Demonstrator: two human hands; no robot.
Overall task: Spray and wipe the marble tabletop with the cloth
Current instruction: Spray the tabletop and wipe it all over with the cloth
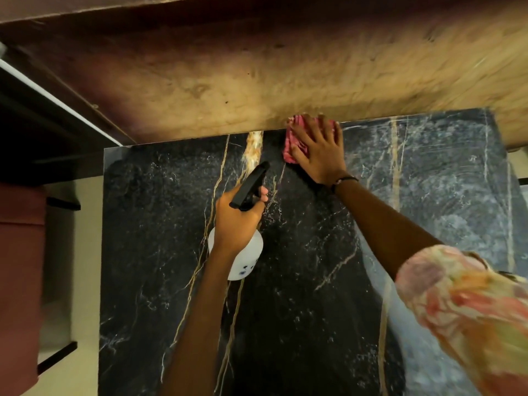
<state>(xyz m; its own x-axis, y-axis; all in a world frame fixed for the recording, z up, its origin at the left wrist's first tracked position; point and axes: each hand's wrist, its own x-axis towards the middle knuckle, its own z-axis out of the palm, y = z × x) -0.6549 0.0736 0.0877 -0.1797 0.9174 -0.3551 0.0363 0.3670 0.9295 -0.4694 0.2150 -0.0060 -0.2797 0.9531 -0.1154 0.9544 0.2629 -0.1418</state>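
Pink cloth pressed flat under the right hand, fingers straight and spread, palm down, at the far edge of the marble tabletop, right against the wooden surface beyond. Bunched and peeking out to the left of and beyond that grip; the rest hidden beneath the palm. Nearer and to the left of it, left hand wrapped round the neck of a spray bottle, fingers curled about the black trigger head, nozzle aimed away toward the far edge; white body of the bottle hanging below the wrist, above the tabletop. Whether the trigger is being squeezed: cannot tell.

Judged from this: wiping in hand, with spraying held ready. To the right of the cloth, a paler, hazy sheen on the dark stone, possibly wet film or reflected light. Next move likely calls for steady downward pressure and a sweep along the far edge, then strokes back toward the body, overlapping, with a fresh spray ahead of the cloth where the stone looks dry.
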